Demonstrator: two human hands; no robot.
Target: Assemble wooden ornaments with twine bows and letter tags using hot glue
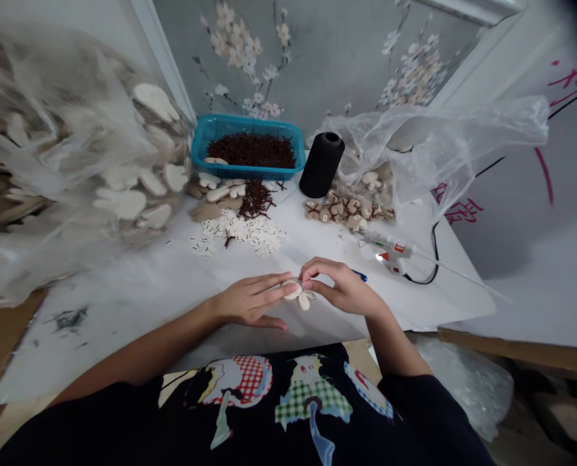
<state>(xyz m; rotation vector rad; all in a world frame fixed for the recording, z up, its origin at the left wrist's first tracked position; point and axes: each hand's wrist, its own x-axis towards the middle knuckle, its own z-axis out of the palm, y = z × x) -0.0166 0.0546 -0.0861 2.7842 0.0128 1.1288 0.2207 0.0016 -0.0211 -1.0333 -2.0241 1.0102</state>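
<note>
A cream fabric piece with rounded, ear-like lobes [304, 300] lies at the middle of the white table's near part. My left hand [256, 299] rests on it from the left, fingers stretched out and the fingertips over its left side. From the right, my right hand [339, 285] touches its upper edge, with thumb and forefinger pinched together; anything between those fingertips is too small to make out. Beyond my hands is a pile of small white pieces [249, 232], with a heap of dark brown bows [256, 200] just behind it.
A blue basket [247, 172] of brown bows stands at the back beside a black thread cone [322, 165]. Finished-looking pieces with bows [351, 208] lie right of it. A glue gun [390, 249] with its cord is at right; plastic bags [123, 149] of cream pieces fill the left.
</note>
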